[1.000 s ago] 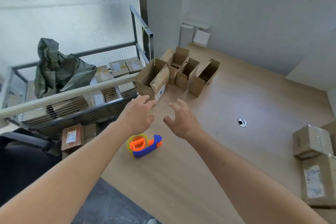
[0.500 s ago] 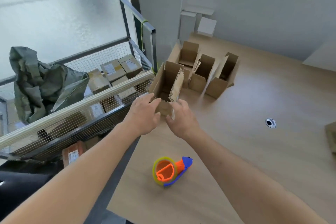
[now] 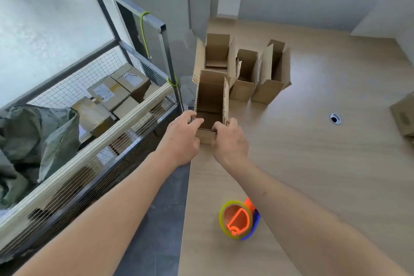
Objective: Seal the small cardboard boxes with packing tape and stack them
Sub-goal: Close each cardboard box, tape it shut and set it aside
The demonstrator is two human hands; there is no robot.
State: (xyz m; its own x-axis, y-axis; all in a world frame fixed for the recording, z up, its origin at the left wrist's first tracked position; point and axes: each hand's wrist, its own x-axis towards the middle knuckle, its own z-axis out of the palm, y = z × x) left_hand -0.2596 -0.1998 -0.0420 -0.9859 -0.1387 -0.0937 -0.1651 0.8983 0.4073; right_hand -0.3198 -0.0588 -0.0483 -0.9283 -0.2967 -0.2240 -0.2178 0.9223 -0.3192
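Note:
An open small cardboard box (image 3: pixel 211 96) stands at the wooden table's (image 3: pixel 313 163) left edge, flaps up. My left hand (image 3: pixel 181 136) grips its near left corner, fingers curled over the rim. My right hand (image 3: pixel 230 139) grips the near right corner the same way. Behind it stand three more open boxes: one (image 3: pixel 217 54) at the back left, one (image 3: pixel 245 71) in the middle, one (image 3: pixel 274 71) on the right. A tape dispenser (image 3: pixel 238 219), orange and blue with a yellow-green roll, lies on the table near my right forearm.
A wire-mesh cart (image 3: pixel 107 105) left of the table holds several sealed boxes (image 3: pixel 105 94) and a green bag (image 3: pixel 33 139). A sealed box (image 3: pixel 403 116) sits at the table's right edge. A cable grommet (image 3: pixel 335 118) is set in the tabletop. White boxes (image 3: pixel 228 5) stand against the wall.
Both hands reached forward from above the dispenser to the nearest open box and took hold of its near corners. The view moved forward and down.

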